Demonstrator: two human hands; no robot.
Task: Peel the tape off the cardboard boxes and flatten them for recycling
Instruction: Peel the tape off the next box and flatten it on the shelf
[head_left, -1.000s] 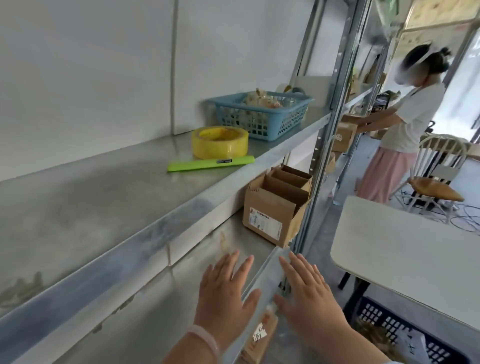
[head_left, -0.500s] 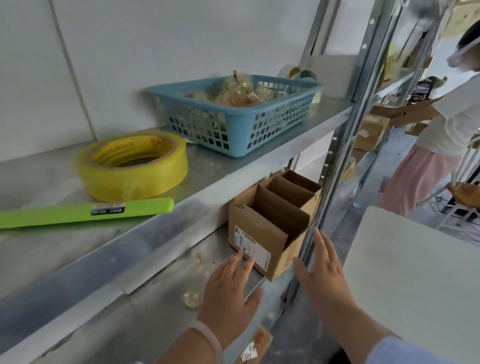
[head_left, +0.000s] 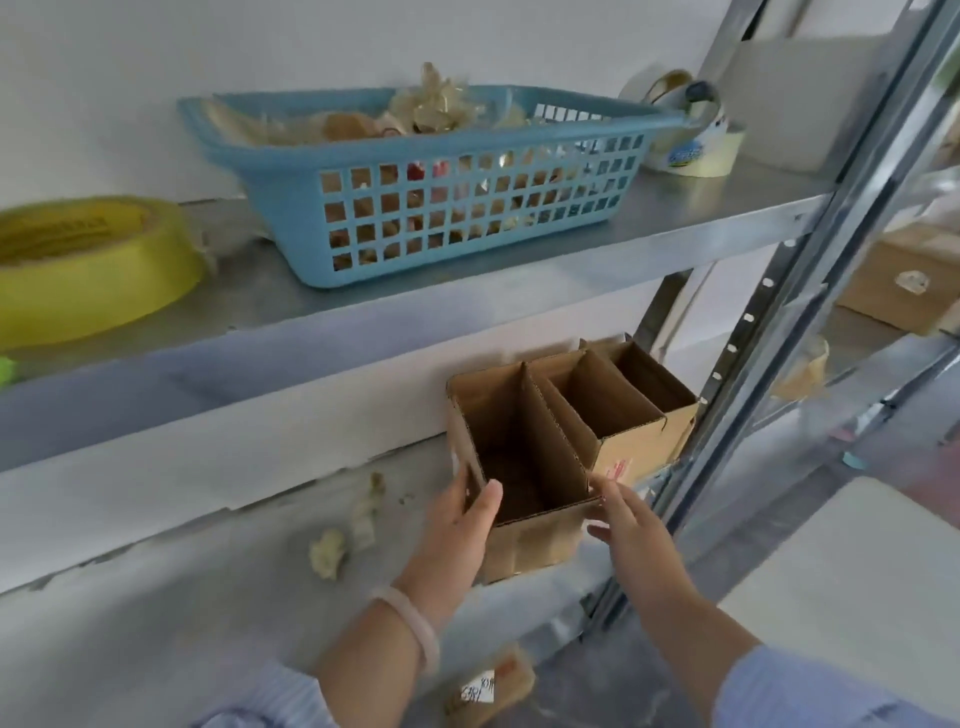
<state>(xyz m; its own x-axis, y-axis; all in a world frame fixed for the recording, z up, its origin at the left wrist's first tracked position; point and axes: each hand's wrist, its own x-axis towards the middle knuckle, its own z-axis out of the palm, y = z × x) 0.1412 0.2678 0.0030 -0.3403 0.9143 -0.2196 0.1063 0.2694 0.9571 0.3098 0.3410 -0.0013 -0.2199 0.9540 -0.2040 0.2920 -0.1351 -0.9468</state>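
Several open brown cardboard boxes stand in a row on the lower metal shelf (head_left: 156, 613). The nearest box (head_left: 524, 545) faces me with its top open. My left hand (head_left: 457, 530) grips its left front corner, the thumb hooked over the rim into the box. My right hand (head_left: 631, 525) reaches the box's right front corner with fingers extended, touching the edge. Behind it stand a second box (head_left: 623, 441) and a third box (head_left: 660, 379). Crumpled bits of peeled tape (head_left: 330, 553) lie on the shelf to the left.
The upper shelf carries a blue basket (head_left: 441, 208) full of tape scraps, a yellow tape roll (head_left: 78, 265) and a pale tape roll (head_left: 691, 145). A slotted shelf post (head_left: 737, 353) rises right of the boxes. A white table (head_left: 852, 571) is at right. Another box (head_left: 904, 280) sits beyond.
I have moved closer to the boxes. My left hand has gone from hovering to gripping the nearest box's corner, and my right hand has come in to its right corner.
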